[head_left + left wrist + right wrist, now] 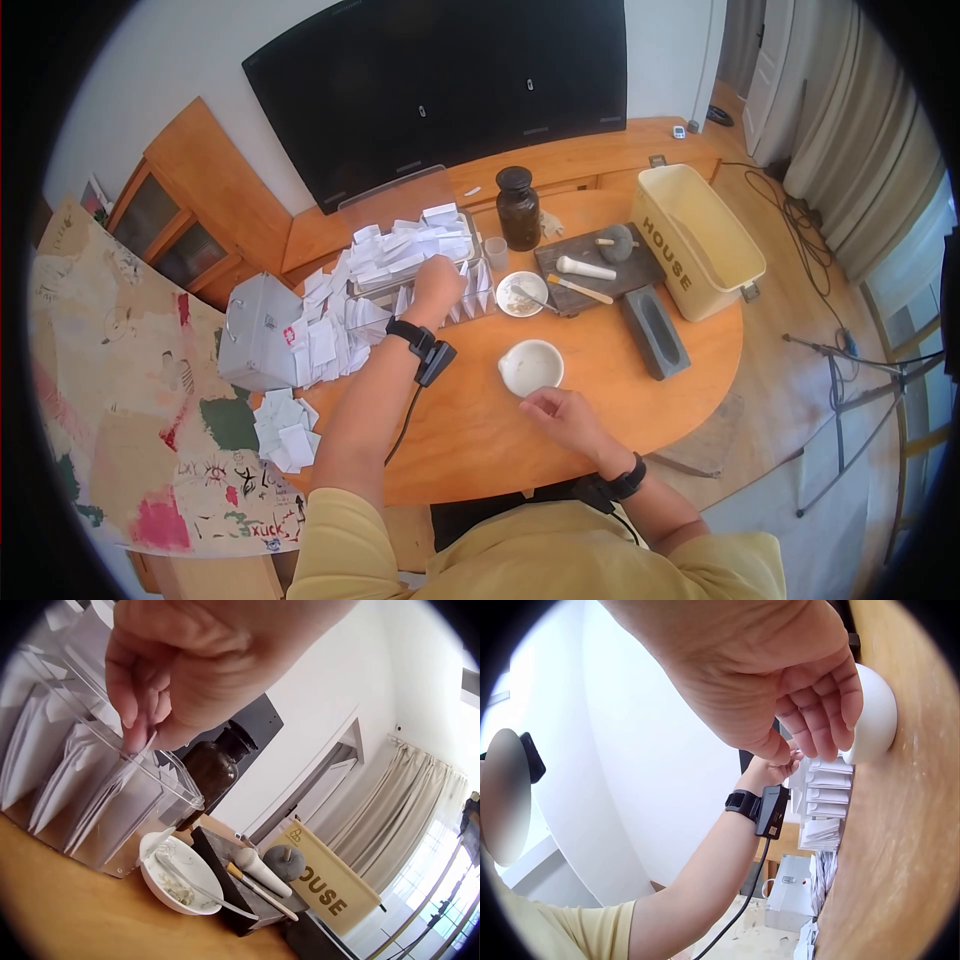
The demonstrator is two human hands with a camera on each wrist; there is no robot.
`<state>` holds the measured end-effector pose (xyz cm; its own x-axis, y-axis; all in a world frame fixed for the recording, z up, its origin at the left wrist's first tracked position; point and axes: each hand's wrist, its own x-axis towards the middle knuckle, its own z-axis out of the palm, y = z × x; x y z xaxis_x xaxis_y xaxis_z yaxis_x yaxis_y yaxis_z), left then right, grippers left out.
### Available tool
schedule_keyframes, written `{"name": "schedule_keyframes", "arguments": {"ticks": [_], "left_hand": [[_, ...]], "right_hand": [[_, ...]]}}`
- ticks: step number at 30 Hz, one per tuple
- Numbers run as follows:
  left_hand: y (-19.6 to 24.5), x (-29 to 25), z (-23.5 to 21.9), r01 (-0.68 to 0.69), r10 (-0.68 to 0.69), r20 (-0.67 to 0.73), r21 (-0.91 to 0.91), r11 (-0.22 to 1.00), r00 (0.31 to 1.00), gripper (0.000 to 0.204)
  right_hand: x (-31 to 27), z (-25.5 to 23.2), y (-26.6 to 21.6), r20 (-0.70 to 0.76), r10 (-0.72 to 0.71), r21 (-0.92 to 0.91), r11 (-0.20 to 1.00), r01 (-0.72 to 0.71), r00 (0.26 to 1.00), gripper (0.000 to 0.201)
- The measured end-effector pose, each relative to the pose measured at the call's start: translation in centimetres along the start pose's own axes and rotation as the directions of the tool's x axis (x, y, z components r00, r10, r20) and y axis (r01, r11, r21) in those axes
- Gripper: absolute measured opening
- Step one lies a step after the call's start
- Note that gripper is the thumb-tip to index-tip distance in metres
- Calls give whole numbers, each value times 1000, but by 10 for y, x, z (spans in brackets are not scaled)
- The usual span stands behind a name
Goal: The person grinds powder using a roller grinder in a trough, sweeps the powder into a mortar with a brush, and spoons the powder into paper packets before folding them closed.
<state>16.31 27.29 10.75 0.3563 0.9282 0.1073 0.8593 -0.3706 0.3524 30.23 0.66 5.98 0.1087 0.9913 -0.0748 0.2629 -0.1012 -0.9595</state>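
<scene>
My left hand (pixel 438 288) reaches into a clear plastic box (pixel 112 859) of upright folded white papers. Thumb and fingertips pinch the top edge of one folded paper (pixel 105 801) near the box's right end. My right hand (pixel 568 420) is beside a white spouted bowl (pixel 532 362), fingers loosely curled at its near rim with nothing in the palm. In the right wrist view the bowl's round outer side (pixel 877 716) shows behind the fingers. Right of the box stands a small white dish (pixel 510 306) with pale crumbs and a spoon (pixel 538 299).
Heaped white paper packets (pixel 322 335) lie beside a silver case (pixel 258 335) on the left. A dark board (pixel 560 262) carries a white pestle (pixel 585 268), a brush (pixel 580 289) and a grey round stone (pixel 615 242). Behind are a brown bottle (pixel 518 215) and a cream bin (pixel 690 255); a grey trough (pixel 652 325) lies right.
</scene>
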Motion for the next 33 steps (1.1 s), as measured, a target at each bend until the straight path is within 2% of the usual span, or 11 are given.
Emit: {"name": "schedule_keyframes", "arguments": {"ticks": [1,4,7,13,16,23,26,28,33], "left_hand": [[1,-1,-1,-5,5,22,-5,1000,1000,18],[-3,3,3,42,-43,-65,-23,999,997,20],[-6,9,1,61,-61,14,-7,998,998,21],[-8,20,13,81,-84,31,75,994,996,18],[-4,22,19,134,-135,7,80,988,991,16],[3,18,21,131,-134,21,99,986,991,18],[8,16,20,170,-172,22,79,982,985,18],[6,18,24,182,-182,0,77,980,983,18],[1,14,20,89,-91,19,97,991,996,20]], "right_hand": [[0,0,0,0,5,-2,1000,-5,1000,22],[0,1,3,5,19,16,1000,-19,1000,21],[0,2,4,9,13,10,1000,-13,1000,21],[-1,3,4,14,18,9,1000,-19,1000,20],[-2,2,2,14,22,20,1000,-22,1000,20],[0,5,9,13,-12,12,1000,12,1000,22],[-2,2,0,61,37,-10,999,-36,997,18],[-1,4,6,27,8,2,1000,-8,1000,20],[0,-2,5,-66,19,5,1000,-19,998,21]]}}
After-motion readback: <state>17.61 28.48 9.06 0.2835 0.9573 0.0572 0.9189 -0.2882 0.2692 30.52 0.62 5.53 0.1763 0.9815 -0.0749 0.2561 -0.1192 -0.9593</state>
